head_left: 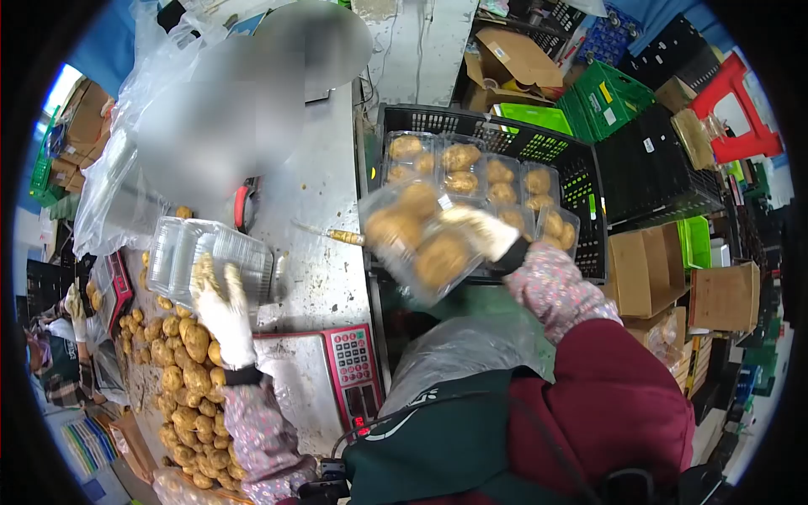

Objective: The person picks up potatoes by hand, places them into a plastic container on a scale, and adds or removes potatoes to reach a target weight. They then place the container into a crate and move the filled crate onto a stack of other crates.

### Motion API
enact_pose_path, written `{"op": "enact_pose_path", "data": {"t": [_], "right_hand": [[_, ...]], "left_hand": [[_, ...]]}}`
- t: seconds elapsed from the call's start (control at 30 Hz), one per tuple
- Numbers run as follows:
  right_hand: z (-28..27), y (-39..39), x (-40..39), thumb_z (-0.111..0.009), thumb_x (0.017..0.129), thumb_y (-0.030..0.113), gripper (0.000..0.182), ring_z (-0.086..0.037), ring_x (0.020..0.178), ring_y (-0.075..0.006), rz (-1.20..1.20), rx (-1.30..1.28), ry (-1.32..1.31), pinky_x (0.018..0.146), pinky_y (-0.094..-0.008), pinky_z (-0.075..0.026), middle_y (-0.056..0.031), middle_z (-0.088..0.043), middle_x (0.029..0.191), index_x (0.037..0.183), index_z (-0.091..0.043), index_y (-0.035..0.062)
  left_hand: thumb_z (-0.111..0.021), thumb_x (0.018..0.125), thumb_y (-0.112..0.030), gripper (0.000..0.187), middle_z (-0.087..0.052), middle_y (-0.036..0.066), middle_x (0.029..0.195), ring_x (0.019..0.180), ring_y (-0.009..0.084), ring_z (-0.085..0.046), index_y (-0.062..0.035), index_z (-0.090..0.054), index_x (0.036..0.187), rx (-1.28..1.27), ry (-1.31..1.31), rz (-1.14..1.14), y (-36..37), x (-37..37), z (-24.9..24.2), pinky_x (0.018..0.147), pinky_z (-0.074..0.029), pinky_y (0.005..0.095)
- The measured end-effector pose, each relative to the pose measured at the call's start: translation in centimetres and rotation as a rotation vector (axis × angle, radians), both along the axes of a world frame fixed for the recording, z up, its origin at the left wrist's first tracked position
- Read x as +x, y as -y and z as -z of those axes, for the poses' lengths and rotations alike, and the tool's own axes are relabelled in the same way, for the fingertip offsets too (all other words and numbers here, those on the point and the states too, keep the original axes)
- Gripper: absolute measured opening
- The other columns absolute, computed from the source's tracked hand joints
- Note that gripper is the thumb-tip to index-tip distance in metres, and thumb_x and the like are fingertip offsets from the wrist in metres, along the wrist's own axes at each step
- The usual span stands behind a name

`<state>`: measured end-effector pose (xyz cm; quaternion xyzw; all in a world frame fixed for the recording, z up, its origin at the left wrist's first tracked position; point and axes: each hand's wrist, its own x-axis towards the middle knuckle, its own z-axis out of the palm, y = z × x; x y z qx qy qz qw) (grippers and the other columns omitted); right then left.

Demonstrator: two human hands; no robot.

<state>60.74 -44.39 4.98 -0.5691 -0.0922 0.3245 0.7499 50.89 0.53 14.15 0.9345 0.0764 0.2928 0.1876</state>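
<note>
My right hand point(480, 233), in a whitish glove, grips the edge of a clear plastic box of potatoes point(417, 240), held tilted over the near left side of a black crate point(581, 156). Inside the crate are several clear boxes of potatoes point(460, 168). My left hand point(220, 290), gloved too, lies with fingers spread on a stack of empty clear trays point(210, 252) on the metal table point(324, 181). A heap of loose potatoes point(194, 379) is beside my left forearm.
A red scale point(353, 358) stands at the table's near edge. A knife point(341, 236) lies by the crate. Cardboard boxes point(725, 296), green crates point(608, 101) and a red stool point(741, 109) are at the right. Another person's gloved hand point(76, 305) is at the far left.
</note>
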Motion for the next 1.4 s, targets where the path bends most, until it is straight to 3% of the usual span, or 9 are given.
{"op": "enact_pose_path", "data": {"t": [0.23, 0.43, 0.57, 0.6, 0.73, 0.77, 0.97, 1.2, 1.4], "right_hand": [[4.1, 17.3, 6.9, -0.063, 0.09, 0.027, 0.032, -0.061, 0.105, -0.0149, 0.696, -0.028, -0.285, 0.09, -0.0306, -0.05, -0.0032, -0.067, 0.11, 0.116, -0.066, 0.0086], [8.0, 20.0, 10.9, -0.058, 0.094, 0.039, 0.05, -0.062, 0.11, -0.0308, 0.463, 0.006, -0.377, 0.096, -0.0442, -0.049, -0.0128, -0.063, 0.125, 0.132, -0.053, 0.0081], [14.9, 26.7, 14.7, -0.065, 0.091, 0.046, 0.032, -0.052, 0.063, -0.0131, 0.524, -0.653, -0.22, 0.055, -0.0322, -0.044, 0.0025, -0.052, 0.071, 0.089, -0.065, 0.0143], [15.8, 27.8, 15.7, -0.065, 0.088, 0.054, 0.057, -0.061, 0.103, -0.0255, 0.515, -0.607, -0.372, 0.084, -0.0414, -0.048, -0.0089, -0.066, 0.114, 0.127, -0.06, 0.0121], [13.1, 24.1, 18.6, -0.065, 0.089, 0.049, 0.059, -0.065, 0.093, -0.029, 0.706, -1.192, -0.073, 0.078, -0.042, -0.052, -0.0145, -0.07, 0.104, 0.116, -0.065, -0.0034], [11.8, 22.8, 19.1, -0.064, 0.09, 0.048, 0.062, -0.065, 0.095, -0.03, 0.652, -1.535, 0.125, 0.08, -0.0414, -0.051, -0.0179, -0.07, 0.107, 0.118, -0.063, -0.0072], [3.0, -1.8, 17.9, -0.059, 0.095, 0.014, 0.035, -0.059, 0.114, -0.0231, 0.58, -0.796, 0.853, 0.103, -0.0319, -0.041, -0.0145, -0.063, 0.125, 0.126, -0.059, -0.0023], [-10.0, -34.8, -3.6, -0.065, 0.087, 0.005, 0.034, -0.062, 0.112, -0.0268, -0.182, -0.173, 1.338, 0.099, -0.0355, -0.046, -0.0118, -0.066, 0.12, 0.121, -0.065, 0.0081], [-4.5, -53.6, -15.7, -0.067, 0.083, 0.026, 0.052, -0.059, 0.113, -0.0337, -0.674, -0.184, 1.498, 0.099, -0.0409, -0.045, -0.0204, -0.063, 0.119, 0.127, -0.056, 0.0011]], "left_hand": [[-0.066, 0.091, -0.024, 0.022, -0.07, 0.019, 0.089, 0.082, 0.0339, -0.069, -0.0066, -0.074, 0.102, -0.047, -0.159, -0.161, -6.7, 2.3, 3.8, 0.074, -0.053, 0.0395], [-0.066, 0.089, -0.033, 0.033, -0.067, 0.019, 0.073, 0.068, 0.0295, -0.065, -0.0002, -0.071, 0.085, -0.366, -0.212, -0.242, -8.2, 3.2, 3.0, 0.068, -0.05, 0.0403], [-0.065, 0.09, -0.015, 0.014, -0.069, 0.017, 0.087, 0.08, 0.0359, -0.065, -0.0026, -0.068, 0.096, -0.429, 0.271, -0.297, -7.0, 2.2, 2.8, 0.073, -0.051, 0.0399], [-0.064, 0.09, -0.011, 0.011, -0.068, 0.017, 0.087, 0.079, 0.0351, -0.064, -0.002, -0.068, 0.095, -0.39, 0.382, -0.293, -6.0, 1.4, 0.8, 0.072, -0.05, 0.0386], [-0.064, 0.086, -0.001, 0.012, -0.064, 0.015, 0.087, 0.081, 0.0332, -0.06, -0.0011, -0.068, 0.097, -0.035, 0.383, -0.359, -1.8, -6.8, -3.8, 0.072, -0.048, 0.0389], [-0.067, 0.083, -0.005, 0.019, -0.064, 0.014, 0.089, 0.087, 0.0331, -0.06, -0.0032, -0.068, 0.102, 0.082, 0.257, -0.338, -0.3, -9.6, -3.9, 0.072, -0.047, 0.0407], [-0.068, 0.086, -0.028, 0.017, -0.061, 0.005, 0.09, 0.081, 0.0236, -0.06, -0.0132, -0.063, 0.093, 0.577, -0.367, -0.601, 9.9, -22.6, 4.5, 0.065, -0.047, 0.0367], [-0.065, 0.087, -0.033, 0.024, -0.062, 0.005, 0.092, 0.083, 0.0215, -0.06, -0.0117, -0.064, 0.098, 0.149, -0.345, -0.502, 11.3, -25.4, 5.9, 0.07, -0.047, 0.0347], [-0.072, 0.079, -0.03, 0.054, -0.054, 0.011, 0.129, 0.121, 0.0316, -0.05, -0.0109, -0.057, 0.127, -0.096, -0.197, -0.476, 8.4, -29.9, 5.6, 0.101, -0.039, 0.0465]]}}
